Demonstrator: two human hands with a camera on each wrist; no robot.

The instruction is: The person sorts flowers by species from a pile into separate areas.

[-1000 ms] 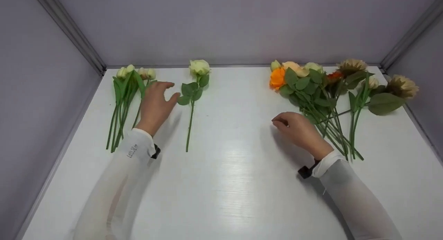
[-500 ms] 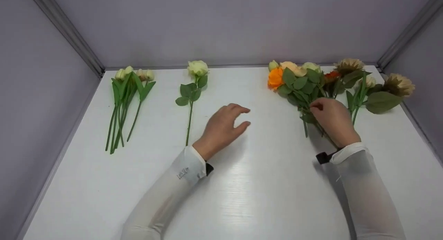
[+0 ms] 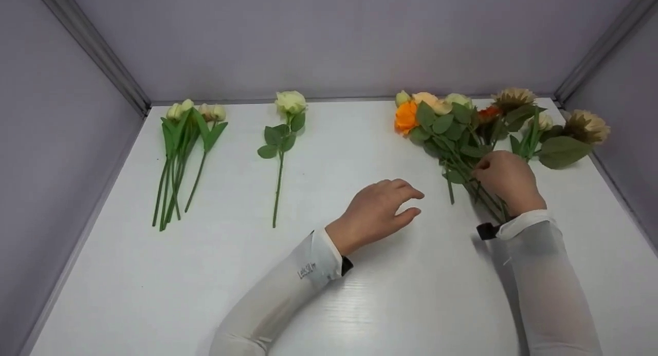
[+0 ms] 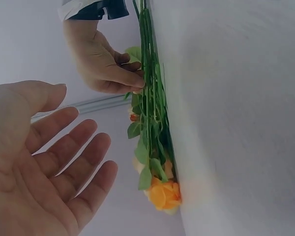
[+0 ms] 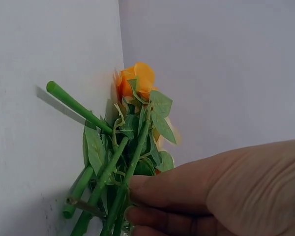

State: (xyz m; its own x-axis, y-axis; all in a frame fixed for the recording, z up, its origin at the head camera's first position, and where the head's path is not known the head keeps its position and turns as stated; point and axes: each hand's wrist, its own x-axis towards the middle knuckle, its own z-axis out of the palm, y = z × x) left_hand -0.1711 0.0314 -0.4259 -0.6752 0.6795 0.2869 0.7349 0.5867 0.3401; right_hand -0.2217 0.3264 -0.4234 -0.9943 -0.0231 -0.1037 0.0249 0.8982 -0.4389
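Note:
My right hand [image 3: 509, 181] is over a pile of flowers at the back right, pinching a green flower stem [image 5: 132, 167] between thumb and fingers. Leaves and stems crowd under it. An orange flower [image 3: 406, 117] marks the pile's left end, beside a peach flower [image 3: 441, 105] and a pale green rose [image 3: 459, 100]. Mid-table, to the left of the pile, my left hand [image 3: 378, 214] hovers with spread fingers and holds nothing. The left wrist view shows its palm [image 4: 34, 196] bare and the bunched stems [image 4: 148, 64] at the right fingertips.
A single pale green rose [image 3: 290, 103] lies left of centre. Several tulips [image 3: 177, 140] lie at the far left. Two beige flowers [image 3: 586, 127] with broad leaves rest at the right end. Grey walls [image 3: 339, 42] enclose the white table [image 3: 329, 155] at back and sides.
My left hand has moved from beside the tulips rightward and nearer to the front. My right hand has gone right, onto the pile's stems, and pinches there.

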